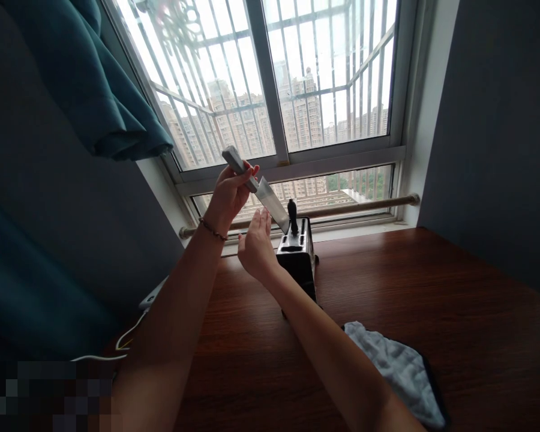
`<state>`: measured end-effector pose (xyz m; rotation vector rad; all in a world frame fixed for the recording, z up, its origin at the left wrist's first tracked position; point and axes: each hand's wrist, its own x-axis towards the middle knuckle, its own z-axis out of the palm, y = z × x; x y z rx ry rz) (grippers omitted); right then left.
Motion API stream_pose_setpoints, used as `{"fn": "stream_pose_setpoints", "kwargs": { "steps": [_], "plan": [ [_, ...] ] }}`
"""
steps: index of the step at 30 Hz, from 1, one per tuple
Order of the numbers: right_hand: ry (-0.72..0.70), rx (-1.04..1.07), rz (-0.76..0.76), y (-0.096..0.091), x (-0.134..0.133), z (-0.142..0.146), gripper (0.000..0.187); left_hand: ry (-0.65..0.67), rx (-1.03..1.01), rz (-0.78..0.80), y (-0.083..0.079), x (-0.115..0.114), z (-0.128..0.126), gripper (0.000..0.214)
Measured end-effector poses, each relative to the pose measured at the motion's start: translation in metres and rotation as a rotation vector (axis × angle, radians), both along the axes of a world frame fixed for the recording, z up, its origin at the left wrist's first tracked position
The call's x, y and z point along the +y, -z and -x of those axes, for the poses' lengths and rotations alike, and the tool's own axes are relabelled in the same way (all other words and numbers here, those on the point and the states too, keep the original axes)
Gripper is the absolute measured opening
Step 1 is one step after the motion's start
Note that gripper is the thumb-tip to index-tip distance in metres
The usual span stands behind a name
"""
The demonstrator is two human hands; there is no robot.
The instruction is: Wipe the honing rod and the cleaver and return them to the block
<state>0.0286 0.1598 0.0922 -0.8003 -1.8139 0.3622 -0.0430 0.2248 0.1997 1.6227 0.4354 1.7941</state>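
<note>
A knife (272, 204) with a pale grey handle slants down to the right in front of the window. My left hand (234, 186) is closed around its handle. The blade's lower end meets the top of a black knife block (297, 264); whether it sits inside a slot I cannot tell. My right hand (257, 243) is beside the blade with its fingers stretched upward, and whether they touch the blade is unclear. A black handle (292, 216) stands upright from the block's slotted top.
The block stands on a brown wooden table (369, 282) near the window sill. A light quilted cloth (396, 366) with a dark edge lies at the front right. A power strip (153, 294) with white cables is at the left. A rail (360, 207) crosses the window, and a teal curtain (94, 90) hangs at the left.
</note>
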Motion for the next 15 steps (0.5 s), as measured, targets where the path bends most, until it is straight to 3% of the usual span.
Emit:
{"fn": "stream_pose_setpoints", "kwargs": {
  "steps": [3, 10, 15],
  "plan": [
    [-0.057, -0.023, 0.013, 0.009, -0.018, -0.003, 0.067, 0.015, -0.027, 0.079, -0.007, 0.020, 0.003, 0.018],
    [-0.430, -0.268, 0.142, 0.051, -0.101, -0.014, 0.071, -0.032, 0.000, 0.268, -0.019, 0.043, -0.001, 0.013],
    [-0.560, -0.425, 0.215, 0.057, -0.124, -0.024, 0.071, -0.064, 0.120, 0.333, -0.022, 0.054, -0.007, 0.011]
  ]
}}
